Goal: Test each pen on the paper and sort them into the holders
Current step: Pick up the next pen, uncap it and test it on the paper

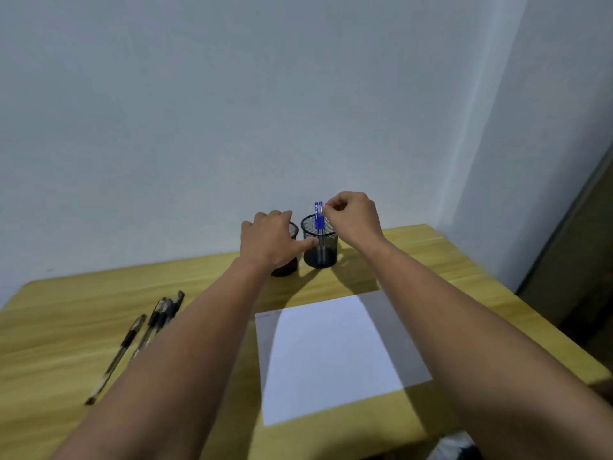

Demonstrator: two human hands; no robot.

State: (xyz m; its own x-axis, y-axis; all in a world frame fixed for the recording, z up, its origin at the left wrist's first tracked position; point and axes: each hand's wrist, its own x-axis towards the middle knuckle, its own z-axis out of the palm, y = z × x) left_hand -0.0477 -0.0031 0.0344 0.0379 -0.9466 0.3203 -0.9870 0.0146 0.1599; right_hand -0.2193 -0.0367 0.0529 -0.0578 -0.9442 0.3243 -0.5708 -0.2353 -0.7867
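Right hand (353,215): your fingertips pinch the top of a blue-capped clear plastic pen (320,220), upright in the right black wire-mesh holder (319,242)
Left hand (270,239): spread loosely, gripping nothing, over the left black mesh holder (288,257), thumb touching the right holder
Handling: pens look light, stiff, smooth; hold by the rubber grip
Waiting: black pens (156,322) left of the white paper sheet (335,356)

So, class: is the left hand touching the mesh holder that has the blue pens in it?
Touching. The head view shows the left hand's thumb pressed against the side of the right holder containing the blue pens.
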